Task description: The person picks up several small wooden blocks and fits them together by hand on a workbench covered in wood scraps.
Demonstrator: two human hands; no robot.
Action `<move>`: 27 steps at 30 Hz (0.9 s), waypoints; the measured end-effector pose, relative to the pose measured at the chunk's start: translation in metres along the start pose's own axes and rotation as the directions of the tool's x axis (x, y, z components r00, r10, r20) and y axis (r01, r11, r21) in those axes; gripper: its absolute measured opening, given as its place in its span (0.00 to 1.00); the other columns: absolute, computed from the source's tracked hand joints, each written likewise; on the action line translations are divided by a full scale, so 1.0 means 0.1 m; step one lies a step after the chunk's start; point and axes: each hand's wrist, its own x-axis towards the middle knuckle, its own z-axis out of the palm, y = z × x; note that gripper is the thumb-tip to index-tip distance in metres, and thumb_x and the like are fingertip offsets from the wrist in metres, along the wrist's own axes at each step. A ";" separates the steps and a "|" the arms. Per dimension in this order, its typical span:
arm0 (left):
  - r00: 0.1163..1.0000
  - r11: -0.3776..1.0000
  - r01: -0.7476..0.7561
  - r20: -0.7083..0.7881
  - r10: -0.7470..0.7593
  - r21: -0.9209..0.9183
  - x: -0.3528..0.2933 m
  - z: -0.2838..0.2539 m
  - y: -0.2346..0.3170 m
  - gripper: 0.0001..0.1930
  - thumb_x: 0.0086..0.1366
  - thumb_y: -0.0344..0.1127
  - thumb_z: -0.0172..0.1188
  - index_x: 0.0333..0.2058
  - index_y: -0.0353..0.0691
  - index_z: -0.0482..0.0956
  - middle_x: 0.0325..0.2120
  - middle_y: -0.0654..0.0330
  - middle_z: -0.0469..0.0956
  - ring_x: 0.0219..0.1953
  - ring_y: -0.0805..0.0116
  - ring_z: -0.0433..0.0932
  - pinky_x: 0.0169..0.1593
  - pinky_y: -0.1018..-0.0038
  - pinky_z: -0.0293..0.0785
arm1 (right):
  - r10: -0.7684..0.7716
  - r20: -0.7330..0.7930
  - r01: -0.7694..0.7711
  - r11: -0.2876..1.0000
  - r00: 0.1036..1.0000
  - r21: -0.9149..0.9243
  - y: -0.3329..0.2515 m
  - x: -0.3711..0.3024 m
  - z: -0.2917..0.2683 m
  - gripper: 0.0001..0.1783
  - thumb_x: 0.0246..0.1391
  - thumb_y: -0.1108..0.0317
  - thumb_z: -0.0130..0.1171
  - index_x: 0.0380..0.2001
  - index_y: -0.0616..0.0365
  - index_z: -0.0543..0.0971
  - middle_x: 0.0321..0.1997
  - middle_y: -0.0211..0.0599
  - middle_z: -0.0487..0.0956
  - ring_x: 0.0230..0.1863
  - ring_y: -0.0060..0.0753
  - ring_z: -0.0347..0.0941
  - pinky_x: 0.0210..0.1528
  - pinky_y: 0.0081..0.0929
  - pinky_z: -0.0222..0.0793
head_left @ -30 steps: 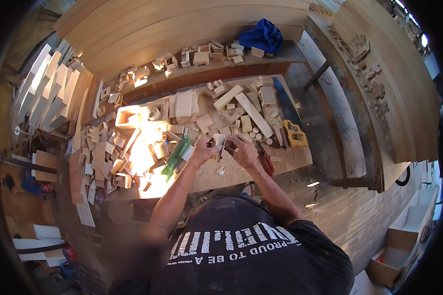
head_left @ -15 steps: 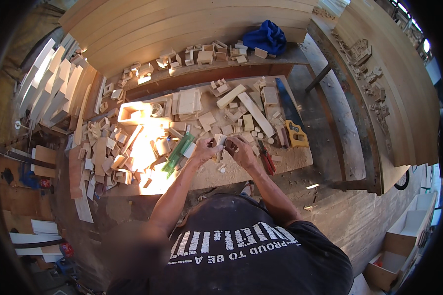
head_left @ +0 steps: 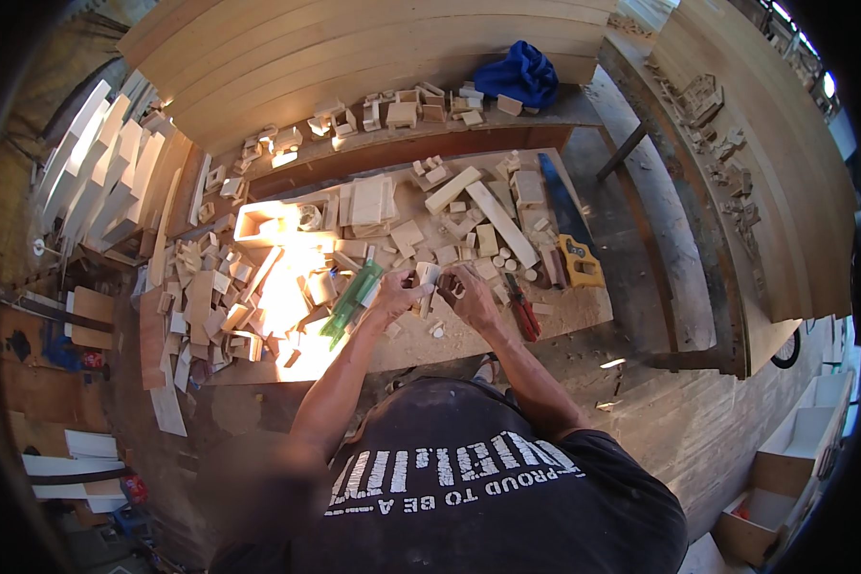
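Above the near part of the workbench (head_left: 392, 354), my left hand (head_left: 396, 295) grips a small pale wooden block (head_left: 428, 275) between thumb and fingers. My right hand (head_left: 469, 297) is closed close against the block's right side, its fingers curled; what they hold, if anything, is too small to make out. Beside my left hand lies a green transparent strip-like thing (head_left: 354, 298). To the right of my right hand rest red-handled pliers (head_left: 523, 314). A small pale round wooden piece (head_left: 437, 330) lies on the bench below my hands.
Many wooden offcuts (head_left: 201, 306) crowd the bench's left side, partly in glaring sunlight. A handsaw with a yellow handle (head_left: 580, 262) lies at the right edge. An open wooden box (head_left: 258, 222) stands at the back left. Behind, a shelf holds wooden pieces and a blue cloth (head_left: 518, 77).
The whole view has shifted slightly. My hands stay together around the wooden block, with hardly any visible movement.
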 end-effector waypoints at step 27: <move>0.988 0.983 0.140 0.080 -0.131 -0.120 -0.08 -0.15 -0.03 0.26 0.60 0.41 0.67 0.55 0.37 0.75 0.44 0.57 0.80 0.45 0.67 0.81 0.45 0.65 0.81 | -0.002 0.084 0.001 1.000 0.996 0.012 -0.14 0.02 0.06 0.17 0.46 0.79 0.68 0.41 0.60 0.77 0.37 0.39 0.78 0.40 0.43 0.78 0.39 0.36 0.76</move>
